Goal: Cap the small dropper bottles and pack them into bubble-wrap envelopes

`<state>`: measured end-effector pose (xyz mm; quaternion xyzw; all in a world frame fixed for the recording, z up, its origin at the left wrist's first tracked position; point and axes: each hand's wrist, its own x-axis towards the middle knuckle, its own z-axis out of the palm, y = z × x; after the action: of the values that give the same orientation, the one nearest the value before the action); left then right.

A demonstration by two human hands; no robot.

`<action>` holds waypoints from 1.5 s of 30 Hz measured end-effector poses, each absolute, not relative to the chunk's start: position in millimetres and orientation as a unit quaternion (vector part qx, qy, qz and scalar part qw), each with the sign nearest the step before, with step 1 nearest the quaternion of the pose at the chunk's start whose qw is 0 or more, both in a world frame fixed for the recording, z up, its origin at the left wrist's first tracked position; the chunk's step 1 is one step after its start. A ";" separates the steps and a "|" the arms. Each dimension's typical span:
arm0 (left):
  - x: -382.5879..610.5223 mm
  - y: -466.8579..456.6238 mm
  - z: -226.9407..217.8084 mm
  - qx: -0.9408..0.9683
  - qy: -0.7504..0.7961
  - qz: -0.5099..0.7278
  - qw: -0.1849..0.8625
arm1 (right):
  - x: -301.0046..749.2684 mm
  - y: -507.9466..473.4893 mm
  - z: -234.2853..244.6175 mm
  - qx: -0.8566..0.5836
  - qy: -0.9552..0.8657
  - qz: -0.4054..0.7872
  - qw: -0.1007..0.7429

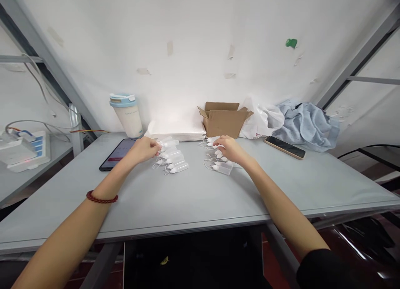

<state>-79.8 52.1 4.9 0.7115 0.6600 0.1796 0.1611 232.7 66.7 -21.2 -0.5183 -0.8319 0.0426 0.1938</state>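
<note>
Two groups of small clear plastic bottles with white pointed caps and thin loops of cord lie on the grey table. At the left group (173, 156), my left hand (145, 149) pinches the cap end of the rearmost bottle (170, 143). My right hand (230, 149) reaches over the right group (222, 167) and partly covers it. Its fingers are bent around the cap end of a bottle (212, 140) at the back of that group; the exact contact is hard to make out. In both groups the bottles lie on their sides, roughly in a column.
Behind stand a blue-lidded cup (127, 116), a white paper stack (178, 131), an open cardboard box (223, 122), a white plastic bag (261, 118) and a bunched light-blue cloth (304, 124). One phone (114, 156) lies left, another phone (285, 147) right.
</note>
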 end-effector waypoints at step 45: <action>-57.1 33.5 3.9 0.727 0.656 0.200 0.012 | 252.3 64.1 -1.0 -0.604 -0.785 0.090 0.103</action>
<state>-57.1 33.5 3.9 0.7275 0.6561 0.2004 0.0120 252.3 64.1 -1.0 -0.6042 -0.7850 0.0895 0.1030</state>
